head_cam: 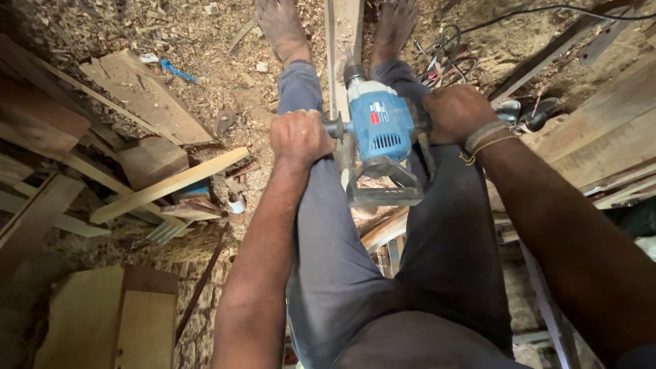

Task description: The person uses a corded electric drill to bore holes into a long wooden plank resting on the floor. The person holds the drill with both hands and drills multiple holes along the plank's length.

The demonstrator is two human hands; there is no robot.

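Left hand (pixel 299 137) clenched round the side grip of a blue drill (pixel 380 126). Right hand (pixel 456 113) wrapped tight on the drill's other side, thread band at the wrist. Drill held between the knees, chuck pointing down onto a plank (pixel 345 24) lying between two bare feet. Grey trousers below. Sawdust floor (pixel 205 41) all around, loose boards (pixel 167 184) to the left, a black cable (pixel 519 14) running off top right.
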